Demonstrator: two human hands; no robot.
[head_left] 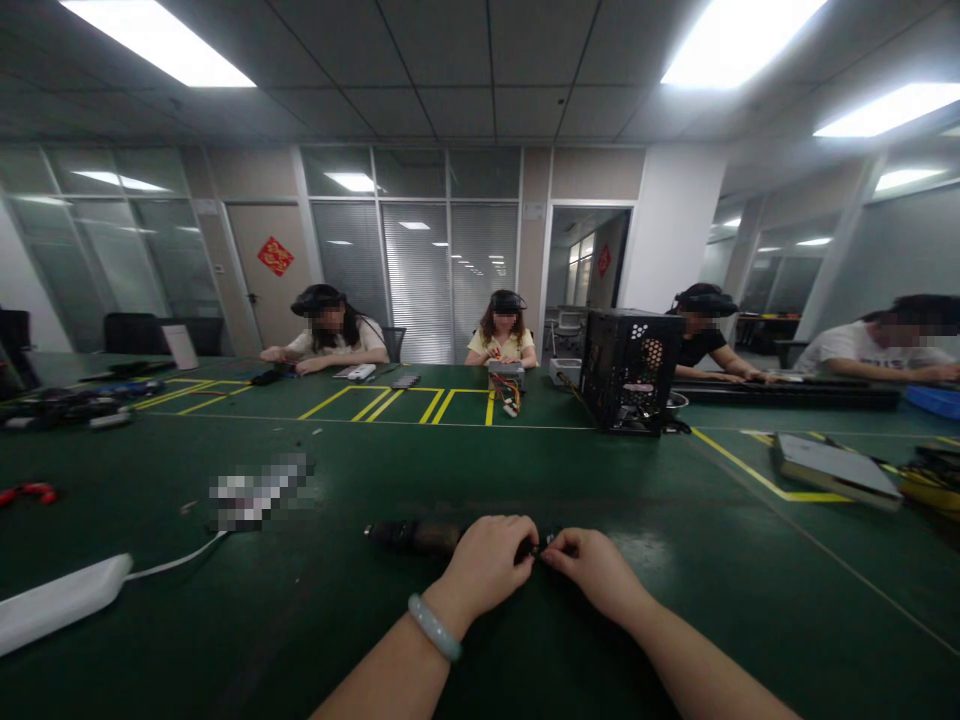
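Observation:
A long dark cylindrical tool (424,538) with a small bright tip at its left end lies across the green table in front of me. My left hand (491,560) covers its right part, fingers curled and thumb against the forefinger; whether they grip the tool itself is hidden. Close by on the right, my right hand (592,567) is closed in a pinch. Between the fingertips of both hands shows a small dark piece (551,537), too small to name. I cannot tell whether it belongs to the tool.
Left of my hands are a white power strip (64,603) with its cable and a red object (28,493). A black computer case (626,370) stands beyond, with a flat grey metal box (836,470) at right. Several people sit working along the table's far side.

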